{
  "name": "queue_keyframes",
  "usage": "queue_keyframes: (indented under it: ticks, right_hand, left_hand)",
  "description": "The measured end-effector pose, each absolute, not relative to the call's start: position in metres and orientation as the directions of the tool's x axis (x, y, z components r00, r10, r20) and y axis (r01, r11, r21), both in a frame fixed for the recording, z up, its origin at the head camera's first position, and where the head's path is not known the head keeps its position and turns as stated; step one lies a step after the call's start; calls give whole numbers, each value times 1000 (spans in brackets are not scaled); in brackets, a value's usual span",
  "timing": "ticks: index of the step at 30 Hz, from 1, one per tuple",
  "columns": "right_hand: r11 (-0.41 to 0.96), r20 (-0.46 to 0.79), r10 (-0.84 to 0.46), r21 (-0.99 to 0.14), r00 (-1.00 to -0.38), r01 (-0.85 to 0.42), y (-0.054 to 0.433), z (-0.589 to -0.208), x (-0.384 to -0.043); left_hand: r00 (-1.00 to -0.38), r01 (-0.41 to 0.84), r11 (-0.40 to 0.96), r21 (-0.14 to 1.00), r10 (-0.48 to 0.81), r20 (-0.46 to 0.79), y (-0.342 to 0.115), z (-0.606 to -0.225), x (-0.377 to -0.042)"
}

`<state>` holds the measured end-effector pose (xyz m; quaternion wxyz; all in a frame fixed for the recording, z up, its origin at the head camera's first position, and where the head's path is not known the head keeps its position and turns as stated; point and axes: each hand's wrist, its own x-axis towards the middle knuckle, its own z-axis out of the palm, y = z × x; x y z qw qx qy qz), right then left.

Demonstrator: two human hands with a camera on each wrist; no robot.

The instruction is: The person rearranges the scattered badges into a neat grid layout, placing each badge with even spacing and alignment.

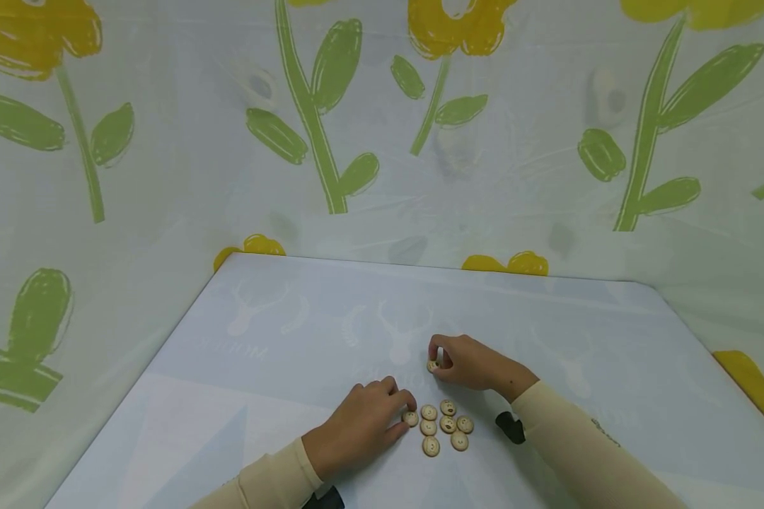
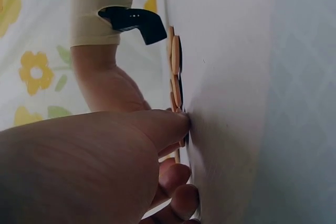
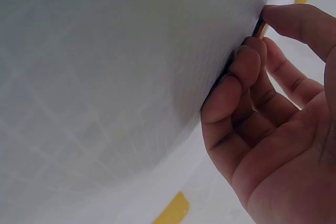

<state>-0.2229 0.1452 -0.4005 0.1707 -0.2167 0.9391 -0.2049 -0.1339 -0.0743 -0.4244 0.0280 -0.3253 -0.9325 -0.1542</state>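
In my head view I see a pale tan round wooden disc at the left hand, another disc at the left edge of the right hand. Seven more discs lie on the flat white tabletop, right of the left hand, nearer than the right. White flower-printed cloth stands behind both.

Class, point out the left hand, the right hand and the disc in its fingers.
Left hand (image 1: 361, 426): head view, back of the hand.
Right hand (image 1: 474, 362): head view, back of the hand.
Disc (image 1: 432, 366): head view, upper face.
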Motion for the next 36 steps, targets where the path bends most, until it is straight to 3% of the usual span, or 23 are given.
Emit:
queue_keyframes:
  ticks: [18, 36]
  right_hand:
    - [815, -261, -436, -520, -861, -255, 151, -400, -216]
    - [721, -246, -548, -623, -799, -303, 166, -400, -203]
  left_hand:
    - [-794, 604, 741, 294, 591, 143, -74, -424, -133]
    - [-792, 608, 743, 278, 592, 149, -75, -426, -133]
